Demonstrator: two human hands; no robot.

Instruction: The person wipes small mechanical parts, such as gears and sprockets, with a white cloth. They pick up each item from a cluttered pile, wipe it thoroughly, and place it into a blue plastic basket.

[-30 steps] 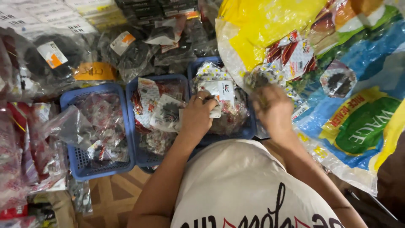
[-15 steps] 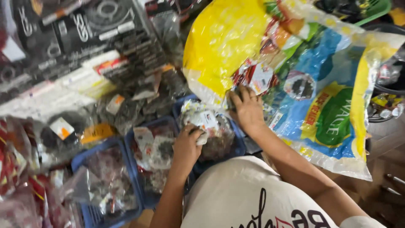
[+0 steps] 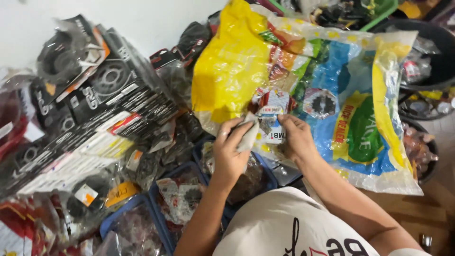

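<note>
against a white wall point(image 3: 156, 19) and heaped packets, the left hand point(image 3: 231, 150) pinches a small packet point(image 3: 248, 134) while the right hand point(image 3: 297, 137), fingers curled, grips the sack point(image 3: 341, 95).

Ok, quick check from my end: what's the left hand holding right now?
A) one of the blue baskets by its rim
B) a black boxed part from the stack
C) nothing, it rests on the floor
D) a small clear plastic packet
D: the left hand pinches a small clear packet at the mouth of the big yellow-and-blue sack, above the blue baskets, while the right hand reaches into the sack beside it.
</note>
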